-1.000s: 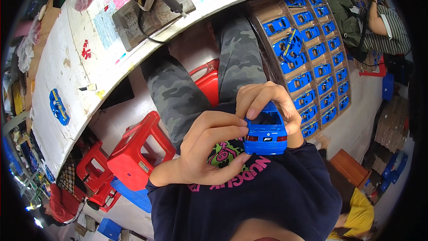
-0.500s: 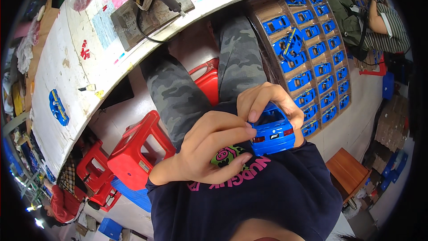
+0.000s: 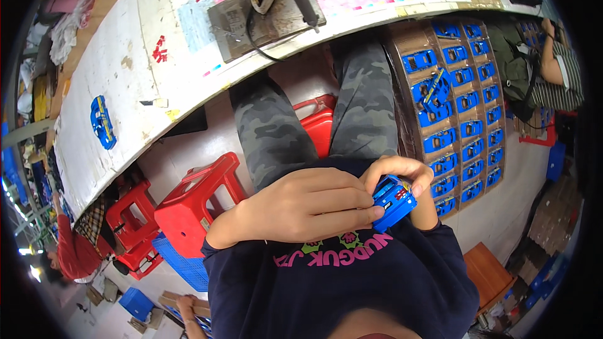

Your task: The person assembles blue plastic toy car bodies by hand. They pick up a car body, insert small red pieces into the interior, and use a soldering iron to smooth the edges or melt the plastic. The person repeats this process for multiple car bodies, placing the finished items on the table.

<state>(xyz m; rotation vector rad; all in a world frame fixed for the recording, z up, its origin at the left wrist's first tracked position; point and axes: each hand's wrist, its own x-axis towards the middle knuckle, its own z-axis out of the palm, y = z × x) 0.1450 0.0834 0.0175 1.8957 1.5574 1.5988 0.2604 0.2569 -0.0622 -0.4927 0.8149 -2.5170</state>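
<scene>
A shiny blue toy car body (image 3: 391, 215) is held close in front of my dark shirt, its rear end with red tail lights showing. My right hand (image 3: 402, 171) curls around its far side, thumb and fingers gripping it. From the left, my left hand (image 3: 308, 204) reaches across with fingers together, the fingertips pressed on the car's near left edge. The palm side of the left hand is hidden, as is the car's underside.
Several blue cars lie in rows in a cardboard tray (image 3: 409, 43) on the right. The white table (image 3: 129, 97) carries another blue car (image 3: 102, 123), small red parts (image 3: 159, 50) and a metal plate (image 3: 226, 28) under a tool. Red stools (image 3: 182, 221) stand at left; other people sit nearby.
The car body has turned and tilted in my hands. My left fingers have closed together on its edge; before, they were spread apart. The whole view has shifted, with the table lower and further right.
</scene>
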